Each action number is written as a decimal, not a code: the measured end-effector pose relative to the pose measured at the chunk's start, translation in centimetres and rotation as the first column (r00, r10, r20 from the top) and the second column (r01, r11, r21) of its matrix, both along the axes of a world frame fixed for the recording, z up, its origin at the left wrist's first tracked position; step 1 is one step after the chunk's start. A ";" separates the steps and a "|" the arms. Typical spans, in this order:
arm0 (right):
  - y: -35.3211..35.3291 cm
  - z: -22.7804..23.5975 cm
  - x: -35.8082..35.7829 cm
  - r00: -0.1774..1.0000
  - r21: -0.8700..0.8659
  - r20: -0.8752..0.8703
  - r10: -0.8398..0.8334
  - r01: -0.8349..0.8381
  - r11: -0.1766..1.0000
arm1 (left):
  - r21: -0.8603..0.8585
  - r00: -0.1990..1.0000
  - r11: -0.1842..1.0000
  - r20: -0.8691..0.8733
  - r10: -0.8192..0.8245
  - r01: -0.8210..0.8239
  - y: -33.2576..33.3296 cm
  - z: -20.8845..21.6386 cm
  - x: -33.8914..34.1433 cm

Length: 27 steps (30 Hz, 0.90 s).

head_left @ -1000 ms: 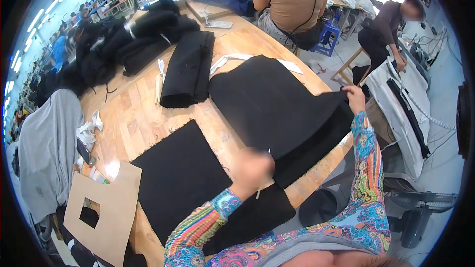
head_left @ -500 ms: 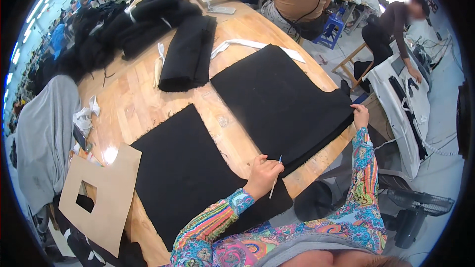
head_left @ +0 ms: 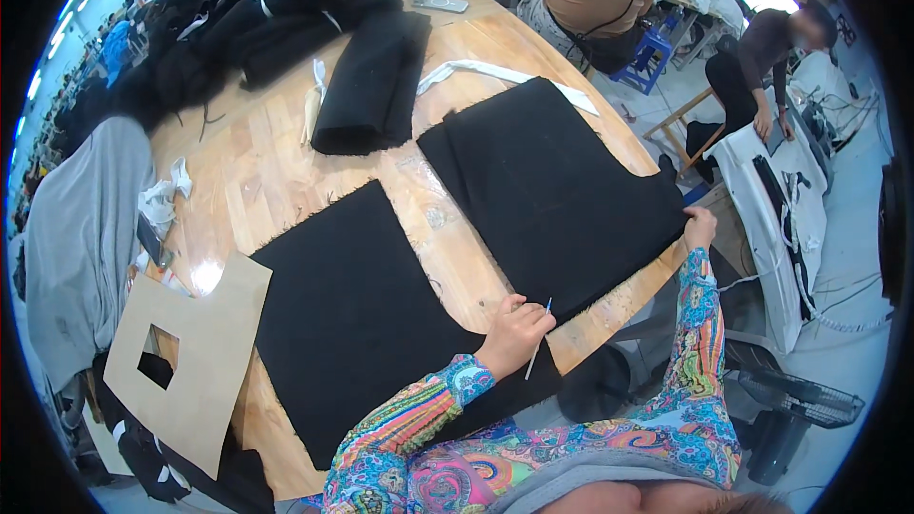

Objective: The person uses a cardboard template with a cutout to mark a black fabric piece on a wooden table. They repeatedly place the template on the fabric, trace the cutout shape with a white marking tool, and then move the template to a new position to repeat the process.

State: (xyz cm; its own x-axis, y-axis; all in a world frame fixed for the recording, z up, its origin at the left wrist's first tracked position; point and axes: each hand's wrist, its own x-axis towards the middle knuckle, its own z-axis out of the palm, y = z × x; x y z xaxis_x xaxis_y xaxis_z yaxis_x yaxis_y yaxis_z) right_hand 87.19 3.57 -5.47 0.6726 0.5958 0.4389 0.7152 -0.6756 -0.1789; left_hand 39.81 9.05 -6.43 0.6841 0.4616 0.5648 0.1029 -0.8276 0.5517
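Two black cut fabric pieces lie side by side on the wooden table. My left hand [head_left: 517, 335] is closed around a thin white pen-like stick [head_left: 533, 359] with a blue end, at the near left corner of the right fabric piece [head_left: 562, 195]. My right hand [head_left: 701, 227] pinches that piece at its right corner, by the table edge. Along its far left edge the layers look slightly uneven. The left fabric piece [head_left: 352, 314] lies flat, its near part passing under my left forearm.
A beige card template [head_left: 205, 324] with a square cutout overhangs the left edge. Beyond lie a folded black fabric bundle [head_left: 373, 86], a white strip [head_left: 476, 67] and heaped black cloth [head_left: 219, 52]. A fan [head_left: 800, 400] stands at right. Two people are nearby.
The right piece's near edge, which showed a thick side before, now lies flatter between my hands. Its far left edge has become uneven. The person at right now has both hands at the white board.
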 end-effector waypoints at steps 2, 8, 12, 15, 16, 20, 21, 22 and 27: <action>3.2 1.8 -2.5 0.960 0.127 0.187 0.208 -0.234 0.964 | 0.003 1.000 1.000 -0.017 -0.002 0.002 0.2 -0.1 -0.2; 17.0 2.5 -19.4 0.569 0.129 -0.044 0.821 -0.812 0.570 | 0.013 0.998 1.000 -0.060 -0.004 0.005 0.0 0.1 -0.9; 22.4 -0.6 -28.8 0.419 0.076 -0.064 0.906 -0.903 0.423 | -0.009 0.999 1.000 -0.029 -0.015 0.015 -0.3 1.0 -1.8; 23.3 -1.3 -31.7 0.441 -0.025 -0.083 0.894 -0.898 0.440 | -0.082 1.000 0.996 0.020 0.024 -0.022 -0.5 3.6 -4.0; 23.1 -1.4 -31.8 0.458 -0.038 -0.063 0.887 -0.889 0.457 | -0.109 0.998 0.994 0.044 0.036 -0.031 -0.1 4.4 -5.1; 23.2 -2.0 -32.6 0.467 -0.098 -0.079 0.881 -0.883 0.459 | -0.232 0.924 0.902 0.038 0.381 -0.363 0.6 4.9 -11.8; 23.1 -2.1 -32.6 0.473 -0.101 -0.097 0.876 -0.880 0.464 | -0.268 0.890 0.859 0.012 0.455 -0.435 0.6 4.6 -13.8; 23.2 -1.9 -32.6 0.486 -0.136 -0.116 0.866 -0.872 0.471 | -0.332 0.839 0.789 -0.016 0.544 -0.517 0.3 4.4 -15.7; 23.0 -1.6 -31.6 0.520 -0.158 -0.062 0.852 -0.848 0.506 | -0.463 0.593 0.498 -0.076 0.802 -0.733 -1.3 4.6 -23.6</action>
State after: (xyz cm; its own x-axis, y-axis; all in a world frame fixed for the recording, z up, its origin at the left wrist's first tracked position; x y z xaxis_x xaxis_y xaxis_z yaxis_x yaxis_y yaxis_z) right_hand 55.54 26.52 -7.06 -0.2008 0.9337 0.2963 0.9633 0.2433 -0.1138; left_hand 16.18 7.73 -1.82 -0.1215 0.9649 0.2329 0.4839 -0.1472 0.8626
